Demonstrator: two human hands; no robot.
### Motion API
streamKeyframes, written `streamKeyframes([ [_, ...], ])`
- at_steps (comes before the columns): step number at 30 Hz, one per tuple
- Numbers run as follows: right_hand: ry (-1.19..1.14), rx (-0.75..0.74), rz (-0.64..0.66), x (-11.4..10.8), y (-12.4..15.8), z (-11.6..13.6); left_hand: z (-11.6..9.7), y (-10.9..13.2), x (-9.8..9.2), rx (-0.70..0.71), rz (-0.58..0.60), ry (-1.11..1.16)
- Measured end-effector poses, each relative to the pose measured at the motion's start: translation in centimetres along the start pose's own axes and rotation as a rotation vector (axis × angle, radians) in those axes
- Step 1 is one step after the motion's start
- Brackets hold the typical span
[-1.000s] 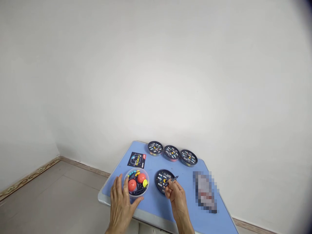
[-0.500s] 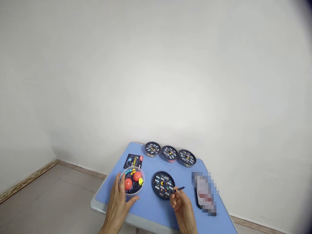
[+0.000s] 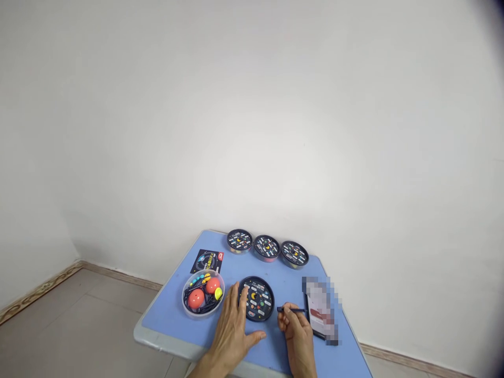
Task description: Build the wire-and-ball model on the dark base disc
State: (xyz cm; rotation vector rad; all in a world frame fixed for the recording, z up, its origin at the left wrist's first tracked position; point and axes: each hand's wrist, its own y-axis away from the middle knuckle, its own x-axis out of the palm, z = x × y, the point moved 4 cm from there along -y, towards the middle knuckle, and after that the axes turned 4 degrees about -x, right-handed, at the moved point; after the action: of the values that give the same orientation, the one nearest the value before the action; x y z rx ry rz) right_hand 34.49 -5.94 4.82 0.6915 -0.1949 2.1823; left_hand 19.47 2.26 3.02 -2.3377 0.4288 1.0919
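My left hand (image 3: 233,326) is spread out, its fingers over the left rim of a round black lid (image 3: 258,311) printed with planets and labels. Whether the fingertips touch the lid cannot be made out. Between the thumb and fingers of my right hand (image 3: 295,328) is a thin black rod (image 3: 298,310), held roughly level just right of the lid. A clear round tub (image 3: 201,316) stands left of my left hand. In it lie two red balls (image 3: 196,298), a yellow cup-like piece (image 3: 218,293), small blue and yellow pieces and several black rods.
Three closed tubs with black printed lids (image 3: 267,245) stand in a row along the back of the blue table (image 3: 165,310). A dark printed card (image 3: 207,261) lies behind the open tub. On the right lies a phone (image 3: 319,315), partly pixelated. A wall rises behind.
My left hand has moved right, from the open tub to the black lid. The rod in my right hand has tipped from slanted to nearly level. The whole view has shifted slightly.
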Motion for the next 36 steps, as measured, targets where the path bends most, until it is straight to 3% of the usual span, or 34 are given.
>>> streamKeyframes([
  [5, 0.040, -0.003, -0.008, -0.2, 0.0, 0.1, 0.2, -1.7, 0.4, -0.043, 0.041, -0.058],
  [12, 0.150, -0.024, 0.038, 0.0, -0.1, -0.3, 1.1, -0.5, 0.2, 0.048, -0.037, -0.041],
  [17, 0.228, -0.041, 0.073, 0.1, -0.3, -0.6, 0.3, -1.0, 0.0, -0.033, 0.054, -0.046],
  [22, 0.257, -0.049, 0.082, -0.3, -0.4, -0.8, -0.7, -2.1, 0.0, -0.027, 0.153, -0.057],
  [36, 0.172, -0.014, 0.104, -0.7, -0.3, -0.9, -0.2, -0.4, -0.4, -0.048, 0.188, 0.034],
])
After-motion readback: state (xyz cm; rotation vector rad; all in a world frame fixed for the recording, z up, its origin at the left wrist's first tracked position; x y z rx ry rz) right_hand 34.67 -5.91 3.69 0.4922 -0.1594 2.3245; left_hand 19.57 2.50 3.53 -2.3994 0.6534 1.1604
